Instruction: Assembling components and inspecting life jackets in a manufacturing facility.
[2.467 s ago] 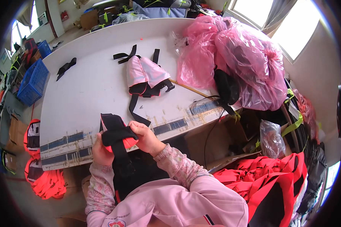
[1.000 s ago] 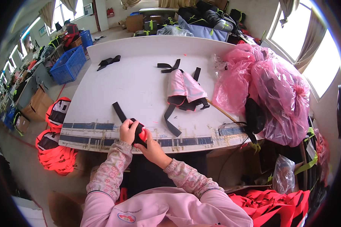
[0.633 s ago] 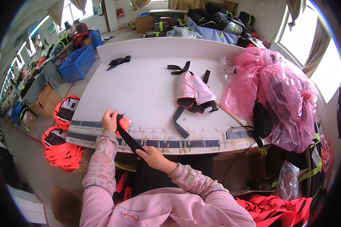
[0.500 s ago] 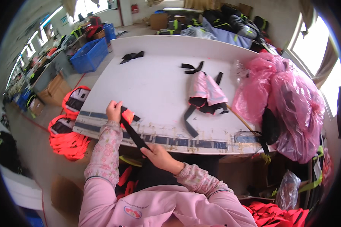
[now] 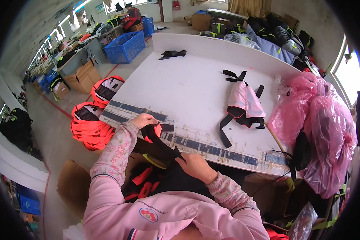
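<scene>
black webbing strap [image 5: 158, 145]: flat, pulled taut on a slant between left hand [image 5: 143, 119] and right hand [image 5: 196, 166], gripped at both ends.

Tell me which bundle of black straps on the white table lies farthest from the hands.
The small black strap bundle near the table's far edge, lying alone. The other black straps wrap the pink piece at mid-table, nearer the left hand and right hand.

Both hands [image 5: 144, 121] [image 5: 196, 166] clenched (forearms bent)
</scene>
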Motion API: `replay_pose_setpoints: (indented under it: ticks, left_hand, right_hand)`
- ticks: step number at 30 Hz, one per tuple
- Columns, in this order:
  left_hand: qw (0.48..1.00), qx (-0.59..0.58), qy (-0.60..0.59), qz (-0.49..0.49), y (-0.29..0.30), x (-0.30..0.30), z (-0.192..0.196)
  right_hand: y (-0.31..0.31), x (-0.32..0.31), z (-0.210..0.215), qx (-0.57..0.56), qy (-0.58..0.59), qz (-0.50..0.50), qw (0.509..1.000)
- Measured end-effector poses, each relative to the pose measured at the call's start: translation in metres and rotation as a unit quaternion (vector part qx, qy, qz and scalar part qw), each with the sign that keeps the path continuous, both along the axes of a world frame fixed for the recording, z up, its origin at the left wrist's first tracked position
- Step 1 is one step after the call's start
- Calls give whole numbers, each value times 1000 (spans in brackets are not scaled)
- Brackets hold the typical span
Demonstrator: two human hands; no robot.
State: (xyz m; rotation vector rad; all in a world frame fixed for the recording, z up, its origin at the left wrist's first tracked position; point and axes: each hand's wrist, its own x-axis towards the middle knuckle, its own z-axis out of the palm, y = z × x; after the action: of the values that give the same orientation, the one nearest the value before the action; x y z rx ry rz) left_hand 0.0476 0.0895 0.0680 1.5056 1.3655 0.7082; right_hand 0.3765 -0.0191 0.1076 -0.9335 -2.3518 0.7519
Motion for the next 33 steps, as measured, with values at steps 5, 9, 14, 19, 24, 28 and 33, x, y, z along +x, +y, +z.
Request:
replay_pose_setpoints:
  ticks: [5,9,14,19,24,28,33]
  left_hand:
    - [995,-33,-95,-20,-5,8,-10]
    - [976,-81,-187,80,-2,30,-11]
    - [994,28,14,109,2,33,-23]
    - [935,168,102,295,19,18,-44]
    - [895,165,43,413,49,-17,-33]
    - [872,172,129,439,67,-35,-25]
    - [759,129,304,561,14,-187,-20]
  right_hand:
    - [4,-2,-20,21,-40,-3,999]
    - [8,-5,-34,28,-51,-47,997]
    - [9,-9,-20,20,-18,-21,999]
    - [-1,-32,3,20,24,-23,999]
    - [-13,-40,24,45,68,-4,997]
    - [-17,-37,44,41,68,-12,997]
    - [-45,-15,56,-27,135,90,986]
